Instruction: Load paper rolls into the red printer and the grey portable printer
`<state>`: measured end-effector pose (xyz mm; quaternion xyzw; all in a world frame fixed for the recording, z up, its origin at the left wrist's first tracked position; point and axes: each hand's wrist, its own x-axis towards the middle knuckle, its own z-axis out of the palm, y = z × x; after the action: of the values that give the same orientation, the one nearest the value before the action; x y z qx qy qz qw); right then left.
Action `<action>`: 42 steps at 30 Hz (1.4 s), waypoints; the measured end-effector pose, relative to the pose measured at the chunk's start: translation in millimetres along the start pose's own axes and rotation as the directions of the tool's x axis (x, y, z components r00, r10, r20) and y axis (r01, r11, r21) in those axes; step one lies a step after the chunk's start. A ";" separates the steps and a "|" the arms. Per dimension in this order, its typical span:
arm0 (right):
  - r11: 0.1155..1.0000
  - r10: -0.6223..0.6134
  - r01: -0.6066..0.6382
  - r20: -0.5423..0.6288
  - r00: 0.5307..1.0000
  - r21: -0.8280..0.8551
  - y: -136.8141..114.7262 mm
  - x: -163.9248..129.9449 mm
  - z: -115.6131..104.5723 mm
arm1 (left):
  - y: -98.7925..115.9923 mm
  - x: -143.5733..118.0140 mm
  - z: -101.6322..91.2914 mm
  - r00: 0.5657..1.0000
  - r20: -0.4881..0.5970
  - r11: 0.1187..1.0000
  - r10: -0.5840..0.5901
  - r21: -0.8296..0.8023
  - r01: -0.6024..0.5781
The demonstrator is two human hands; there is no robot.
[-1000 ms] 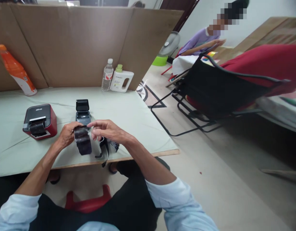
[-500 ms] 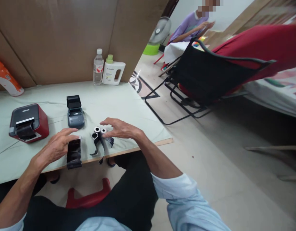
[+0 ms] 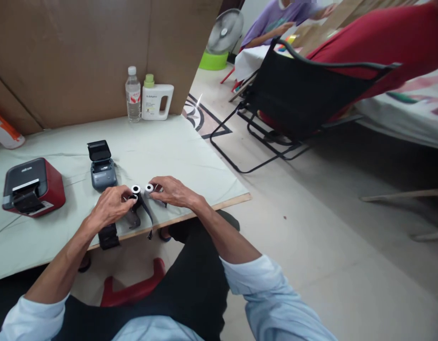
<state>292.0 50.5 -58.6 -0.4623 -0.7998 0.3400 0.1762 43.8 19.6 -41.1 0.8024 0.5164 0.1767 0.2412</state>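
Observation:
My left hand (image 3: 110, 206) grips a small white-cored spool (image 3: 135, 189) with black ribbon (image 3: 146, 216) trailing off the table's front edge. My right hand (image 3: 171, 191) pinches a second white-cored spool (image 3: 149, 188) right beside it. A black cartridge frame (image 3: 108, 236) lies on the table under my left wrist, at the front edge. Just behind the hands stands a small grey printer (image 3: 102, 166) with its black lid open. A red-and-black printer (image 3: 30, 186) sits farther left.
The pale green table (image 3: 190, 161) is backed by cardboard panels. A water bottle (image 3: 133, 94) and a white jug (image 3: 155, 98) stand at the back. A black folding chair (image 3: 297, 99), a fan (image 3: 224, 31) and a seated person (image 3: 272, 21) are to the right. A red stool (image 3: 133, 289) is below.
My left hand let go of the black cartridge frame, which now lies on the table, and moved right to take a spool. My right hand closed on the other spool. The camera turned right.

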 end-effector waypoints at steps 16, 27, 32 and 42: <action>0.953 -0.228 0.279 -0.323 0.918 0.120 -18.0 -6.2 6.8 | 18.6 -25.3 -17.9 0.994 -0.103 0.989 -0.021 -0.149 0.006; 0.664 -0.085 0.096 -0.054 0.995 0.742 -66.7 37.2 50.8 | -17.0 -35.4 -37.8 0.938 -0.276 0.716 -0.209 -0.697 -0.045; 0.569 -0.005 0.018 -0.019 1.000 0.822 -74.1 73.0 56.3 | -49.4 -23.6 -57.7 0.930 -0.322 0.826 -0.178 -0.563 -0.037; 0.565 0.221 -0.115 -0.015 0.975 0.817 -83.7 115.0 74.5 | -115.4 38.0 -59.8 0.873 -0.475 0.991 -0.112 -0.114 0.065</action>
<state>137.0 92.4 -55.8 -0.4237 -0.4966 0.6551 0.3805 -58.4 106.9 -56.5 0.6968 0.5872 0.3832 0.1513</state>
